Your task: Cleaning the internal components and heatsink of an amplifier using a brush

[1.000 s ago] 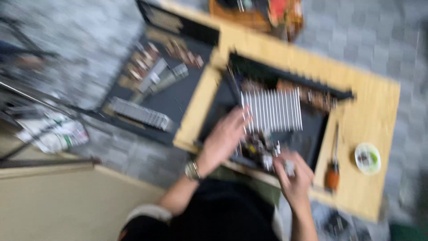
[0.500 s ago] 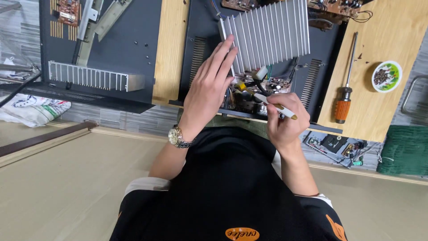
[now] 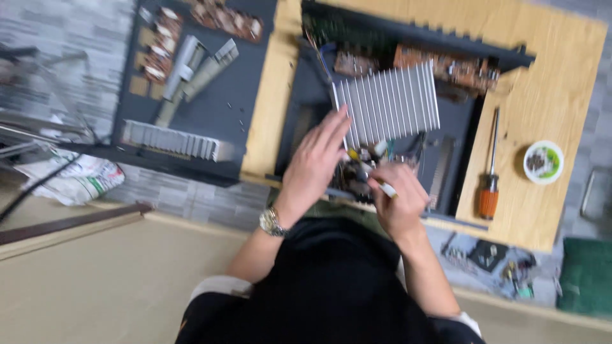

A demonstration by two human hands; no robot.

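Head view: ribbed silver heatsink [image 3: 389, 105] sits tilted in dark chassis [image 3: 306, 127].

Silver ribbed heatsink [image 3: 387, 105] before me; orange-handled screwdriver [image 3: 489, 172] right, on my pale wooden board [image 3: 548, 95]; green-and-white dish [image 3: 543, 162].

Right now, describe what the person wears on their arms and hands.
Both hands are bare, with no gloves. The left hand has a metal wristwatch with a round face at the wrist. The right hand shows no watch or ring. Both forearms are bare; light short sleeves end near the elbows.
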